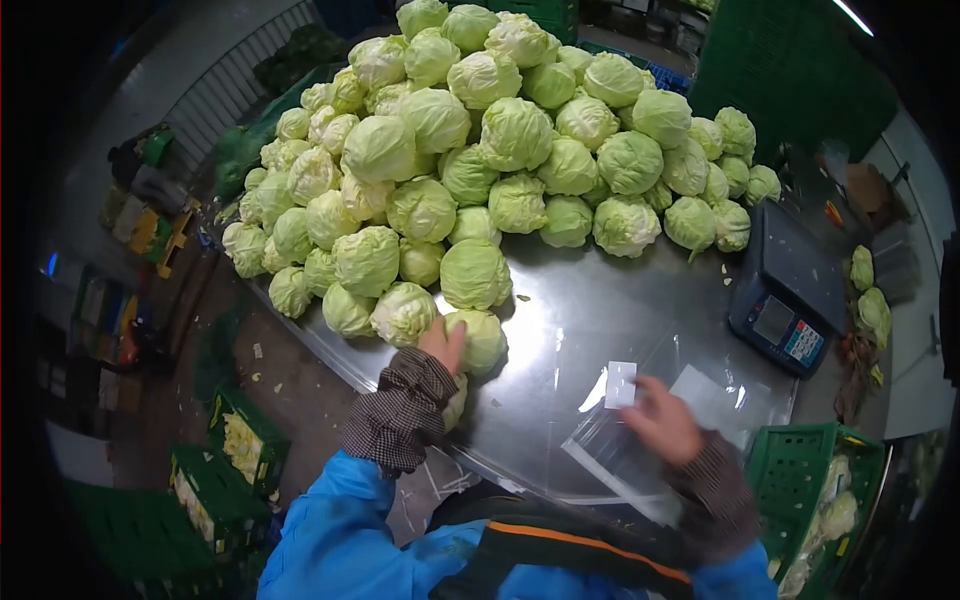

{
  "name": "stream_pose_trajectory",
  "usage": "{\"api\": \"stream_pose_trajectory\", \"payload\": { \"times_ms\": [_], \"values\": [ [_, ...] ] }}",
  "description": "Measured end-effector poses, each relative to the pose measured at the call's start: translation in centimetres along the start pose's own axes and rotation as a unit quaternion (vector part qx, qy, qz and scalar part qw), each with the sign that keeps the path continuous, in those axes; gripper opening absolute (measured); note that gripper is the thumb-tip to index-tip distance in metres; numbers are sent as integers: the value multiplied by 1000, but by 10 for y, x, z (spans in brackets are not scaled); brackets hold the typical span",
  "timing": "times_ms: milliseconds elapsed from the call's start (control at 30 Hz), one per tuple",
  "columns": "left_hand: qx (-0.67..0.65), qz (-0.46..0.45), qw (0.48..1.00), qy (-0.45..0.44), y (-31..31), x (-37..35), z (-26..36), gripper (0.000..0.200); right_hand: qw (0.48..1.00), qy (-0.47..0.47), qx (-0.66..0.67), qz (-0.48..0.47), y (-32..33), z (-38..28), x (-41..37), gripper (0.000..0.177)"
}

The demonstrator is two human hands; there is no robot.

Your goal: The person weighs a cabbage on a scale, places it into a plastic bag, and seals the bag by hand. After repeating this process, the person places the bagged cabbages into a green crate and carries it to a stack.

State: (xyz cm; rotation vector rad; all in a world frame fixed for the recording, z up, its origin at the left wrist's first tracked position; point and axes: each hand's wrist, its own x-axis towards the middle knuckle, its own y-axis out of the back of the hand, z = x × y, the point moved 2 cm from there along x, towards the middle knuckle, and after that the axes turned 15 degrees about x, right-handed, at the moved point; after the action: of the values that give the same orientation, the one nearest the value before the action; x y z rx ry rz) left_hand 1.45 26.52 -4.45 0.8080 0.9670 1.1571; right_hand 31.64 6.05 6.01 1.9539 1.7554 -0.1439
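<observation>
My left hand [441,345] is at the front of the cabbage pile, its fingers against the left side of a pale green cabbage [480,342]. Under that wrist, another cabbage [455,402] is partly hidden by the sleeve. My right hand [664,424] is over the clear plastic bags [612,455] on the metal table [545,400]. Its thumb and forefinger meet the right edge and lower corner of a small white card [620,384]. The other fingers of this hand curl away from view.
A large heap of cabbages [430,120] covers the back and left of the table. A digital scale [785,290] stands at the right edge. Green crates with leaves or cabbages sit on both sides, one crate [800,470] right beside my right arm.
</observation>
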Motion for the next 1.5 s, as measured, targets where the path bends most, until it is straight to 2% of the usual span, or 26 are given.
{"api": "stream_pose_trajectory", "payload": {
  "times_ms": [33, 67, 133, 167, 267, 333, 400, 433, 467, 533, 600, 667, 700, 767, 800, 833, 900, 933, 1100, 1200, 1233, 1333, 1367, 1433, 1467, 1500],
  "values": [
    [83, -23, 996, -34, 12, -14, 13, 65, 999, -8, -30, -34, -32, 5, 37, 73],
    [4, -47, 998, -30, 12, -16, 14, 64, 997, -4, -55, -58, -61, 1, 65, 84],
    [-151, -102, 983, -18, 5, -24, 10, 63, 997, 11, -51, -59, -102, -13, 104, 92],
    [-316, -129, 940, 24, -3, -26, 8, 61, 996, 17, -73, -40, -116, -12, 118, 93],
    [-87, -94, 990, -66, -1, -18, 13, 60, 991, 32, -128, -7, -136, -9, 134, 96],
    [-123, -150, 977, -90, -24, -4, 10, 60, 986, 54, -159, -15, -137, -14, 136, 96],
    [-164, -200, 962, -90, -31, 2, 21, 61, 995, 46, -88, -14, -135, -14, 137, 93],
    [-171, -186, 960, -119, -29, 3, 25, 60, 997, 57, -46, -9, -129, -9, 138, 90],
    [-238, -199, 947, -83, -27, 0, 28, 58, 998, 68, -4, 0, -121, -2, 140, 86],
    [-361, -231, 903, -15, -12, -12, 46, 56, 975, 98, 197, 19, -110, 39, 147, 78],
    [-372, -190, 905, -85, -13, -17, 51, 49, 932, 110, 340, 60, -74, 55, 140, 72],
    [-212, -91, 952, -200, -21, -18, 51, 42, 891, 101, 430, 110, -20, 52, 117, 67],
    [-193, -119, 952, -204, -28, -21, 49, 41, 876, 95, 445, 163, 16, 36, 100, 65],
    [-151, -142, 955, -211, -41, -27, 43, 40, 893, 132, 353, 245, 97, 3, 74, 63],
    [-127, -151, 956, -216, -37, -35, 51, 38, 883, 213, 298, 292, 143, 22, 86, 64],
    [-90, -138, 951, -261, -34, -40, 58, 36, 883, 213, 235, 347, 185, 20, 86, 67],
    [-105, -134, 945, -280, -29, -57, 82, 32, 872, 201, 118, 431, 262, 34, 95, 77],
    [-119, -142, 943, -275, -32, -64, 94, 31, 874, 127, 57, 465, 292, 32, 94, 82],
    [-111, -230, 908, -332, -78, -94, 145, 30, 864, -63, -28, 498, 378, 68, 119, 88],
    [-71, -285, 884, -364, -97, -104, 170, 31, 870, -108, 16, 481, 403, 79, 118, 87],
    [-54, -302, 875, -374, -100, -107, 178, 31, 859, -132, -37, 494, 406, 73, 111, 76],
    [-57, -294, 875, -380, -108, -113, 200, 29, 845, -51, -65, 528, 417, 77, 86, 62],
    [-84, -309, 876, -361, -110, -112, 204, 31, 803, 18, -87, 590, 418, 75, 86, 44],
    [-136, -335, 875, -323, -114, -108, 217, 38, 788, 167, 32, 592, 390, 45, 81, 29],
    [-243, -323, 870, -282, -109, -109, 227, 49, 795, 226, 47, 561, 362, 25, 82, 19],
    [-348, -307, 853, -238, -102, -109, 241, 61, 844, 245, 115, 464, 326, 19, 97, 19]
  ]
}}
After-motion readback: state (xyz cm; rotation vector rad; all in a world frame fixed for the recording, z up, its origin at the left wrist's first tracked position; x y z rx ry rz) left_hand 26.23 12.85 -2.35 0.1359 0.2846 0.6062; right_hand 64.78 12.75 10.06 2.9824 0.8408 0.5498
